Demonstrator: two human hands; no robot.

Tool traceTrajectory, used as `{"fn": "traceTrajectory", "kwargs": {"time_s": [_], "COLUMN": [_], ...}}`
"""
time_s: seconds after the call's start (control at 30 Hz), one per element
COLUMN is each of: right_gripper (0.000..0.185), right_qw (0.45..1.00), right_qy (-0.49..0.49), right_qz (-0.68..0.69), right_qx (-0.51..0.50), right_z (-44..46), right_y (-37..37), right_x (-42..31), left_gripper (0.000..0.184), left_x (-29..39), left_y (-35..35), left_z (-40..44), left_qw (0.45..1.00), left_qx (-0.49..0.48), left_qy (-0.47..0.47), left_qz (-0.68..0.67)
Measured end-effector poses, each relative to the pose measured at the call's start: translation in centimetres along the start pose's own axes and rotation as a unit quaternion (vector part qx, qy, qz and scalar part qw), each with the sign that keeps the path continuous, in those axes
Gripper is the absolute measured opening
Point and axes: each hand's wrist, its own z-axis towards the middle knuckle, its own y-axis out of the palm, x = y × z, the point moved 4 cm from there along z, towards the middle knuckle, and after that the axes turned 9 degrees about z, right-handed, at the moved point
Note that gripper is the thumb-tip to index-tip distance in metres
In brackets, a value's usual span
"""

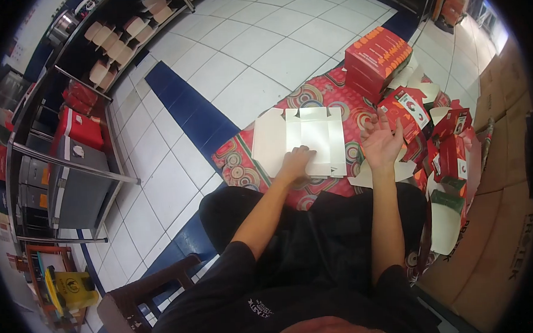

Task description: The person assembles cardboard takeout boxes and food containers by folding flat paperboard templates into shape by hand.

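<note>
A partly folded carton [321, 131], its pale inner side up, lies on a red patterned cloth [308, 96] in front of me. My left hand [298, 163] rests on the carton's near part, fingers pressed down on the pale board. To the right, my right hand [382, 140] is raised palm up with its fingers spread and nothing in it. Just beyond that hand lies a red printed carton [405, 110]. Beneath my right wrist, pale cardboard flaps [362, 177] show on the cloth, partly hidden by the arm.
A stack of red cartons [376, 60] stands at the cloth's far right. More opened red boxes [453, 155] are heaped on the right, beside large brown cartons [489, 216]. On the left are a metal rack [76, 163] and a wooden chair [127, 309].
</note>
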Motion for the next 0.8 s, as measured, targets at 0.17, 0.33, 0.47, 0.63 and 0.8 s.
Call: {"fn": "traceTrajectory", "kwargs": {"time_s": [0.17,0.33,0.47,0.63,0.8], "right_gripper": [0.056,0.054,0.052,0.050,0.047], "right_qw": [1.000,0.996,0.993,0.991,0.990], "right_qy": [-0.003,0.013,0.018,0.017,0.029], "right_qz": [-0.030,-0.080,-0.113,-0.130,-0.133], "right_qx": [0.004,0.033,0.035,0.038,0.025], "right_z": [0.2,-0.1,-0.1,-0.4,-0.3], "right_y": [-0.3,0.3,0.3,0.7,0.7], "right_x": [0.1,1.2,1.7,1.9,2.1], "left_gripper": [0.090,0.087,0.092,0.096,0.096], "left_x": [-1.8,-2.3,-2.1,-2.5,-2.0], "left_y": [-0.2,-1.4,-2.4,-1.2,-1.6], "left_z": [0.7,0.5,0.4,0.5,0.3], "left_qw": [0.998,0.991,0.989,0.990,0.992], "left_qx": [-0.042,-0.073,-0.090,-0.081,-0.078], "left_qy": [-0.017,-0.054,-0.065,-0.056,-0.033], "left_qz": [-0.052,-0.101,-0.101,-0.097,-0.092]}}
